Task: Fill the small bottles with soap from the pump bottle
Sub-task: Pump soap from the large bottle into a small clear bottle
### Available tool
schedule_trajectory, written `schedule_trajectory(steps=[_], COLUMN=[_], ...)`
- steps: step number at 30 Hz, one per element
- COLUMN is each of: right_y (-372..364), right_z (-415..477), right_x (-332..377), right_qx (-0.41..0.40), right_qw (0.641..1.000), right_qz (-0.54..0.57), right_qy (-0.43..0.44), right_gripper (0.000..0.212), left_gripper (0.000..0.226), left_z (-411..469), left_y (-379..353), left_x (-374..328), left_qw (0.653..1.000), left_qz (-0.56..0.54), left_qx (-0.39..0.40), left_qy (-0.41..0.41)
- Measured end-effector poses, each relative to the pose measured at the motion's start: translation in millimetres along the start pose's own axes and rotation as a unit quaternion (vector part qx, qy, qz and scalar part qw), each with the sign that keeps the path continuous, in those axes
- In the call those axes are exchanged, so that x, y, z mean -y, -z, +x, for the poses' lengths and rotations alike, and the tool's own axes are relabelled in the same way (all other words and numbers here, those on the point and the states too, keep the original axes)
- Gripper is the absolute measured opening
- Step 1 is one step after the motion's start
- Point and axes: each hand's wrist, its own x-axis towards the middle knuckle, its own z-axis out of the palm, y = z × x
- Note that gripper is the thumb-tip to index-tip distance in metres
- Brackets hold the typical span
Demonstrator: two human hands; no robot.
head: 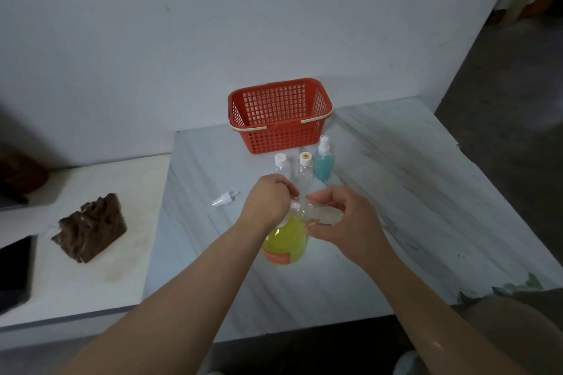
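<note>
A pump bottle point(285, 242) of yellow soap with an orange label stands on the marble table. My left hand point(268, 201) grips its white pump head from above. My right hand point(341, 216) holds a small clear bottle point(323, 213) tilted on its side, its mouth at the pump's nozzle. Behind them stand two small clear bottles, one with a white cap point(281, 163), one with an orange-ringed cap point(305, 166). A small spray bottle of blue liquid point(323, 161) stands to their right. A loose white spray cap point(225, 198) lies on the table to the left.
A red plastic basket point(278, 116) stands at the table's back edge by the wall. On a lower white shelf at left lie a crumpled brown cloth point(90, 228) and a dark flat device point(15, 271). The table's right edge point(487, 192) drops to a dark floor.
</note>
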Motion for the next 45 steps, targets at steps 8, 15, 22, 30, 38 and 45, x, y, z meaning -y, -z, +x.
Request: schedule_trajectory(steps=[8, 15, 22, 30, 38, 45], right_y=[1, 3, 3, 4, -1, 3], right_z=[-4, -7, -7, -4, -1, -9], right_x=[3, 8, 4, 2, -3, 6], right_qx=[-0.003, -0.012, -0.007, 0.002, -0.006, -0.001], right_qw=[1.0, 1.0, 1.0, 1.0, 1.0, 1.0], right_qz=[-0.006, 0.005, 0.004, 0.016, 0.003, -0.002], right_qy=[0.004, 0.008, -0.003, 0.0, -0.007, -0.006], right_gripper=[0.045, 0.045, 0.043, 0.045, 0.045, 0.043], left_gripper=[0.039, 0.031, 0.026, 0.036, 0.037, 0.037], left_z=[-5, -11, -7, -3, -4, -7], left_y=[1, 4, 4, 0, -4, -3], left_x=[-3, -8, -6, -4, -2, -4], left_qw=[1.0, 0.997, 0.997, 0.999, 0.998, 0.998], left_qz=[-0.004, -0.079, -0.073, -0.044, -0.061, -0.061], left_qx=[-0.01, -0.009, -0.011, -0.012, -0.024, -0.032], left_qy=[0.01, -0.001, -0.001, 0.006, 0.003, 0.008])
